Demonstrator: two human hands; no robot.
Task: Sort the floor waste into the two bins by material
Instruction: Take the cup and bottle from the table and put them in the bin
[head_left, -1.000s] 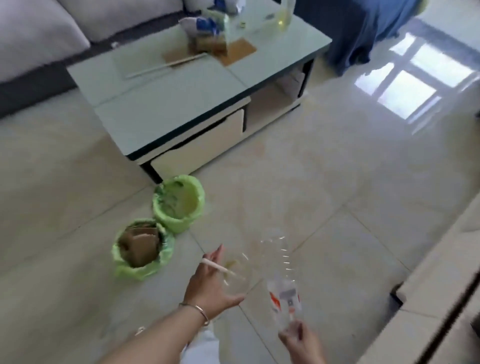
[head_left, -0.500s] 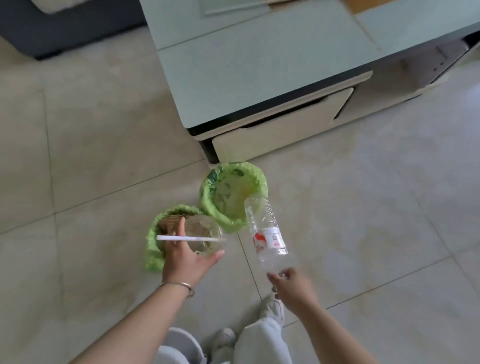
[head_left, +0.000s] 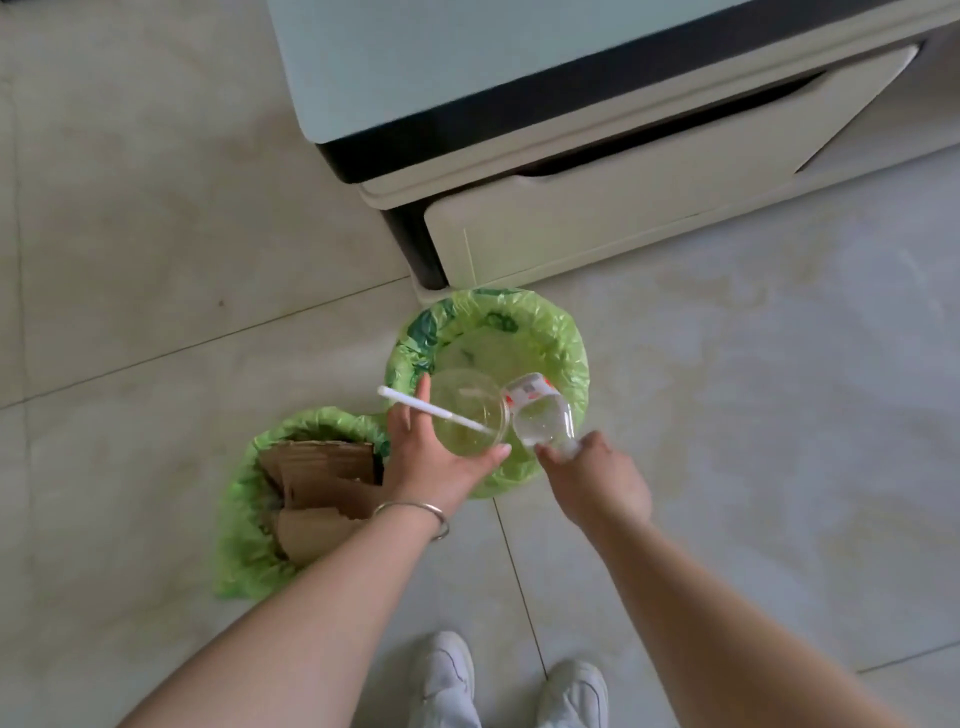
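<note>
Cardboard (head_left: 322, 488) in near bin (head_left: 244, 540); far bin (head_left: 566, 353) seemingly bare.

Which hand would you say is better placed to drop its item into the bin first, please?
Probably the left hand: its clear plastic cup sits fully over the far green-lined bin, while the right hand holds the clear plastic bottle nearer the rim.

The floor (head_left: 753, 364) is glossy pale tile with thin grout lines. Both bins wear thin, crinkled green plastic liners: the far bin (head_left: 566, 338) and the near bin (head_left: 244, 519), which holds matt brown corrugated cardboard (head_left: 317, 483). The cup (head_left: 462, 421) and bottle (head_left: 543, 421) are clear, shiny plastic; the straw (head_left: 415, 405) is white and matt. The bracelet (head_left: 415, 512) looks like polished metal. The tabletop (head_left: 467, 57) is smooth and pale blue-green.
</note>
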